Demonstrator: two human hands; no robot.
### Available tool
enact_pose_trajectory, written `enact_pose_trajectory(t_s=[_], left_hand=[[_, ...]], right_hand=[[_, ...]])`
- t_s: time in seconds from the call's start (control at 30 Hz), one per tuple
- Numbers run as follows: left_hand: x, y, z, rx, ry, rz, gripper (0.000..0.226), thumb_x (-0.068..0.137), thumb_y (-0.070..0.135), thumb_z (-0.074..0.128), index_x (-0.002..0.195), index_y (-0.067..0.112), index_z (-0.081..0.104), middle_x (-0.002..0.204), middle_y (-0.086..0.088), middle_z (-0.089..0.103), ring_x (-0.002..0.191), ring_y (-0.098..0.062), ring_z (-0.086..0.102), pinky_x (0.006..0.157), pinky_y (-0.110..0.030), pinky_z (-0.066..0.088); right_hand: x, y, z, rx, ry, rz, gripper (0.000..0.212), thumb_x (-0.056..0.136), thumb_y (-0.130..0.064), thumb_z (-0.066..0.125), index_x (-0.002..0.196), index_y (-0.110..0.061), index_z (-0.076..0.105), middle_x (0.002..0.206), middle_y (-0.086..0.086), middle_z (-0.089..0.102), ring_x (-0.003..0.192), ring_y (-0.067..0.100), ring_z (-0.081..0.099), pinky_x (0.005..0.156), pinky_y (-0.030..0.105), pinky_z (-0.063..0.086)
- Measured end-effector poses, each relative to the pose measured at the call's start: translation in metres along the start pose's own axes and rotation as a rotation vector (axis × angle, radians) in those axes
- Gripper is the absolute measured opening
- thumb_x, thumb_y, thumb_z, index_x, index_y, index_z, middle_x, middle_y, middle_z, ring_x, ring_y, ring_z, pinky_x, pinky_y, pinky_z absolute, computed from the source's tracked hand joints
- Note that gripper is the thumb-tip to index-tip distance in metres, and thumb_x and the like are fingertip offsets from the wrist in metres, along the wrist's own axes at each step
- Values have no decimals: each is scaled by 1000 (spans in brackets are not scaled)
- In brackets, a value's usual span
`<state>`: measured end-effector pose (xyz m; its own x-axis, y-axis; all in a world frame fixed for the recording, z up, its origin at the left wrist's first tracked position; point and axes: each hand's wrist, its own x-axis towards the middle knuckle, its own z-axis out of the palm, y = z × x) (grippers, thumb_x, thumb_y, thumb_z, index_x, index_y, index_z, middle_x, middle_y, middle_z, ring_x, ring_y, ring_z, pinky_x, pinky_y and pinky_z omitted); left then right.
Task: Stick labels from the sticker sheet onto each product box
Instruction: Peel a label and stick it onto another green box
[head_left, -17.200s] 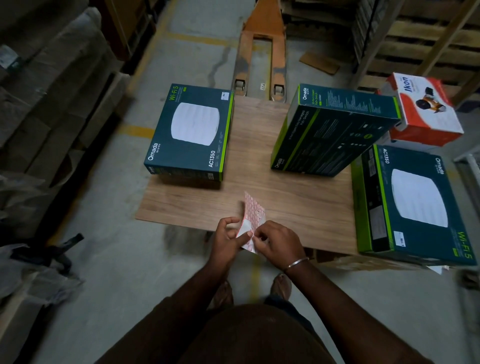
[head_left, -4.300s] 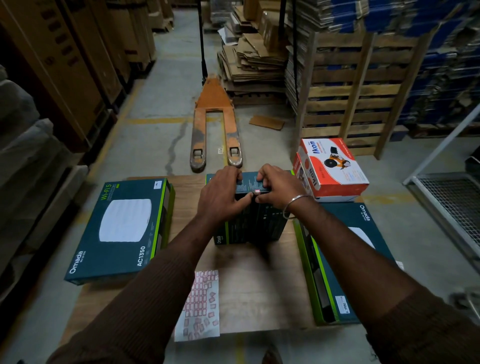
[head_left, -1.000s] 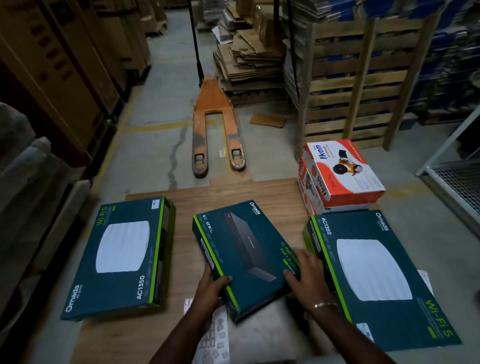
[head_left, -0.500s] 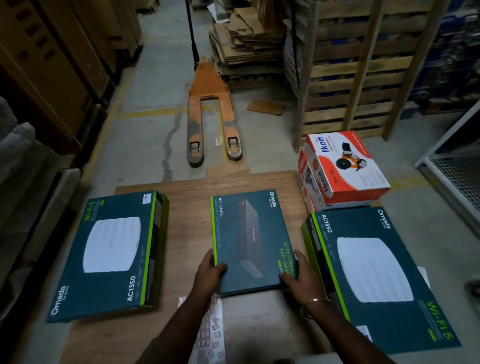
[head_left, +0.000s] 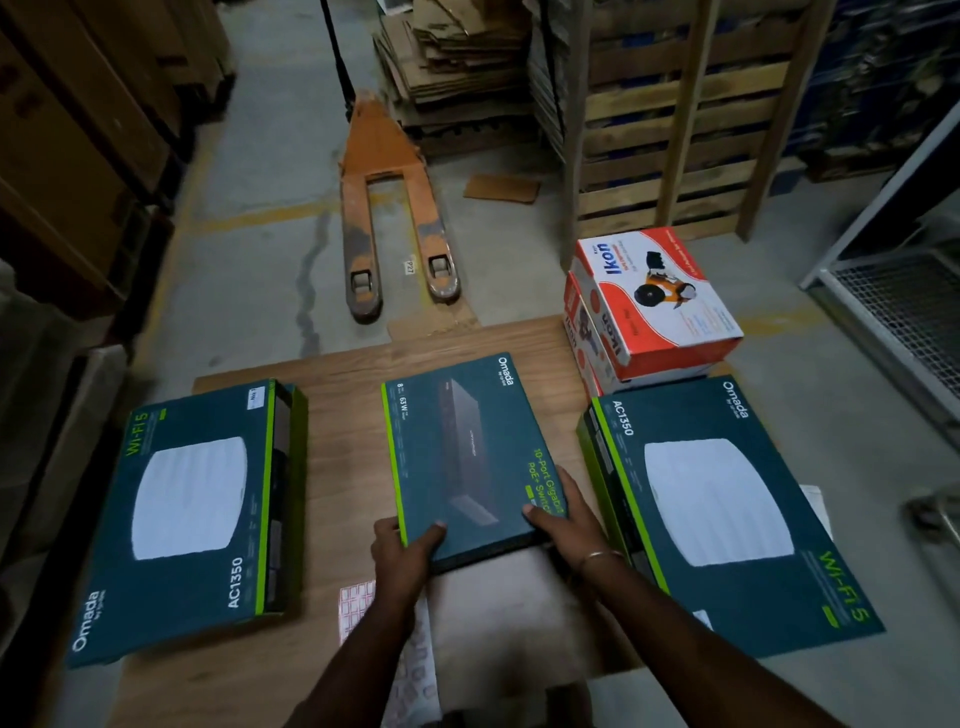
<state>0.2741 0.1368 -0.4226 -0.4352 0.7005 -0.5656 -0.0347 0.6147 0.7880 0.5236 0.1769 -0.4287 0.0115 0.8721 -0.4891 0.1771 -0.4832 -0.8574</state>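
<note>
- Looking down from head height at a wooden counter (head_left: 337, 374) in a dim warehouse, with an orange pallet jack (head_left: 389, 208) on the concrete floor beyond it and wooden pallets stacked at the far right.
- Largest on the counter is a dark teal access-point box (head_left: 727, 509) at the right, lying flat and overhanging the near right edge; a white tag shows low on its near side.
- A matching left box (head_left: 192, 519) lies flat at the left, well apart from the middle one, with a small white label at its far corner.
- Two red and white boxes (head_left: 654, 306) sit stacked at the far right, just beyond the right teal box.
- A slimmer switch box (head_left: 462, 447) lies face up in the middle of the counter, between the two large boxes.
- The left hand (head_left: 405, 545) clasps the switch box's near left corner, thumb on top.
- The right hand (head_left: 566, 519) clasps its near right corner, thumb on top, a bangle at the wrist.
- The sticker sheet (head_left: 358, 608) lies on the counter at the near edge, partly hidden beneath the left forearm.
- Judged step: settling the switch box flat; no sticker shows on its upper face.
- The next move likely calls for letting go, reaching back to the sheet, and peeling one small label with the fingertips for a box that lacks one.
</note>
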Motion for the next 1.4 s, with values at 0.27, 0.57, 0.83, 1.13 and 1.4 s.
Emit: enact_pose_trajectory(t_s=[0.27, 0.57, 0.83, 1.13, 1.4], left_hand=[[-64, 38, 4, -314, -32, -6, 41, 94, 17, 75, 120, 13, 43, 112, -16, 69, 92, -28, 71, 73, -40, 60], [-119, 31, 10, -467, -63, 42, 62, 96, 11, 70, 146, 19, 35, 126, -17, 71, 97, -27, 75, 87, -46, 62], [-152, 23, -24, -436, -221, 174, 67, 88, 0, 73, 148, 18, 49, 128, -13, 73, 118, -36, 70, 90, -41, 63], [-186, 1, -59, -487, -282, 207, 64, 91, 5, 74, 147, 20, 49, 128, -7, 74, 121, -34, 69, 107, -53, 52], [-225, 7, -36, -377, -276, 311, 84, 69, 40, 88, 145, 36, 50, 133, -4, 71, 121, -26, 69, 109, -54, 52]], right_hand=[[-25, -47, -20, 45, 22, -65, 91, 66, -67, 74, 149, -39, 51, 135, -11, 67, 124, 9, 62, 113, 39, 47], [-67, -67, -49, 66, 31, -149, 56, 95, -18, 73, 148, -22, 55, 141, -8, 58, 133, 11, 52, 112, 25, 39], [-124, -44, -47, 187, 53, -152, 57, 85, -31, 80, 140, -25, 64, 134, -2, 69, 130, 20, 61, 111, 31, 49], [-182, -42, -29, 246, 102, -245, 53, 89, -27, 78, 139, -28, 62, 134, 2, 69, 127, 21, 63, 114, 47, 46], [-220, -52, -76, 300, 105, -340, 46, 93, -19, 74, 134, -36, 63, 129, 1, 72, 121, 18, 68, 98, 32, 55]])
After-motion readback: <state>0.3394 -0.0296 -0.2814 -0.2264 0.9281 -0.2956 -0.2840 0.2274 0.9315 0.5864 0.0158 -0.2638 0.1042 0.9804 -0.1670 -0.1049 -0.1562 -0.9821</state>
